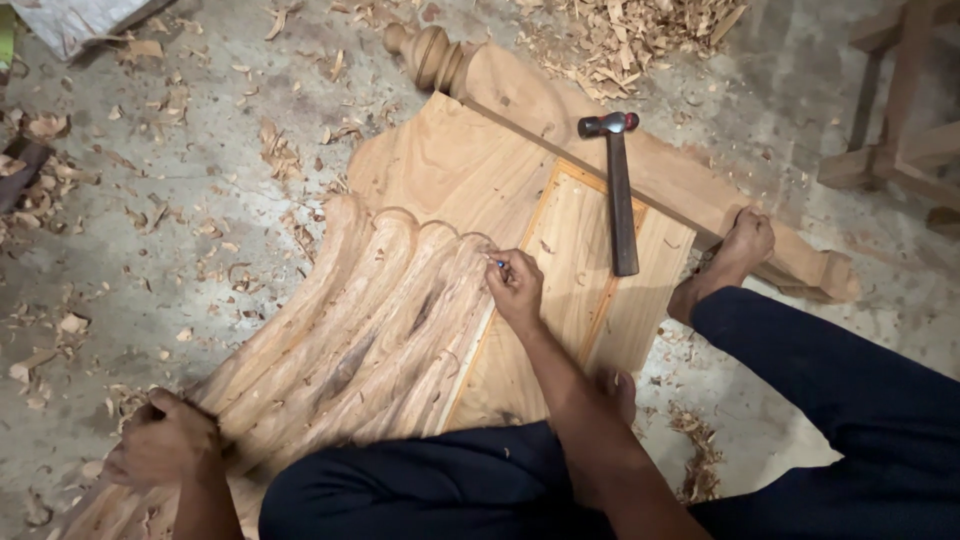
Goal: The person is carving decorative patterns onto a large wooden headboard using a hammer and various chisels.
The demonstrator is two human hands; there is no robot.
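**Hands on a carved wooden panel**

The right hand [517,287] pinches a small blue-tipped tool [499,264] against the fluted carving [370,330] at the panel's middle. The left hand [165,440], fingers curled shut, grips the panel's near-left edge. A hammer [620,190] lies on the far flat board [585,260]; wood shavings [620,35] litter the floor [150,260].

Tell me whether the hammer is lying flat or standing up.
Lying flat. The hammer rests lengthwise on the wooden panel, head away from the person, handle toward them, no hand touching it.
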